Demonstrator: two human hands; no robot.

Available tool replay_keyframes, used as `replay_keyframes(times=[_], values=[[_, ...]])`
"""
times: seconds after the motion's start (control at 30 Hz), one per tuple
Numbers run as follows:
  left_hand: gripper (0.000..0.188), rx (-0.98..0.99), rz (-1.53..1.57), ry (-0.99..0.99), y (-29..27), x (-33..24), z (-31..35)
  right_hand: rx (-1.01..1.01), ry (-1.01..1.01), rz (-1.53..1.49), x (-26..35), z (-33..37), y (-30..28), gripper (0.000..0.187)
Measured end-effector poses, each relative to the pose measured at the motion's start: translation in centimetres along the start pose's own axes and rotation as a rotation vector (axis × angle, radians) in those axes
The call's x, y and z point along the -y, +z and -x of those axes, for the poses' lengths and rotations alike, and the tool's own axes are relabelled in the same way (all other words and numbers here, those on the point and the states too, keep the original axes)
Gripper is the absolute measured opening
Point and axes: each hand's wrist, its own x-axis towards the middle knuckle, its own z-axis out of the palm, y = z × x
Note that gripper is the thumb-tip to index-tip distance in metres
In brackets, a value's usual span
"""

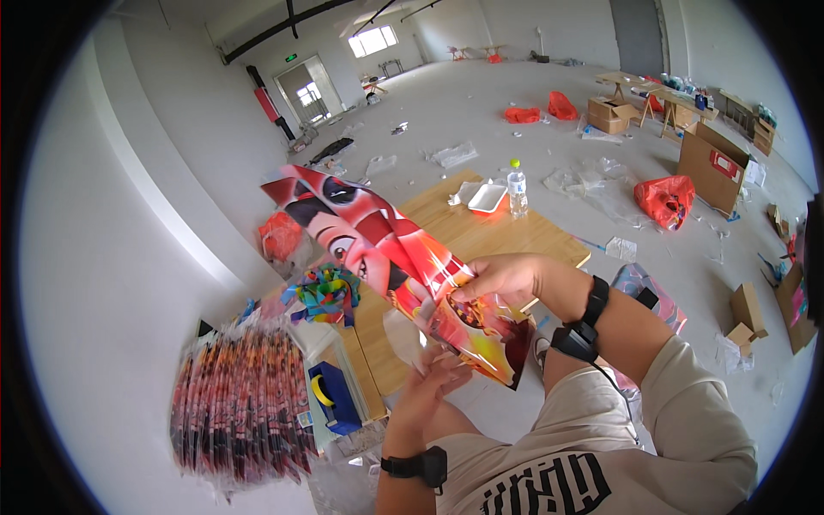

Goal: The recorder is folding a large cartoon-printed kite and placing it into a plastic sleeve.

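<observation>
A long folded sheet of glossy printed plastic (378,245), mostly red with a cartoon face, slants across in front of me above the wooden table (371,352). My right hand (506,279) grips its upper edge toward the near end, thumb on top. Below, my left hand (433,382) has its fingers curled at the sheet's lower edge; part of their grip is hidden. Some clear film (402,335) shows beside the left fingers. To the left of the table lies a thick row of similar red printed pieces in clear sleeves (240,403).
A blue tape dispenser (336,403) with yellow tape stands by the table's left edge, near a multicoloured pile (324,293). A white tray (487,197) and a bottle (517,190) are at the far edge. Cardboard boxes (711,167), red bags (665,202) and plastic scraps litter the floor.
</observation>
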Motion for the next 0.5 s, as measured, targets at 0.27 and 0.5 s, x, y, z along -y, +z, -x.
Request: replay_keyframes(times=[0.27, 0.5], values=[[0.026, -0.169, 0.301, 0.483, -2.3, -1.4, -5.5, -0.158, -0.255, -0.129, 3.0, 6.7, -0.7, 0.04], [0.033, -0.04, 0.003, 0.784, -1.6, -12.7, -7.2, -0.248, -0.19, -0.143, -6.0, 19.6, -3.1, 0.044]])
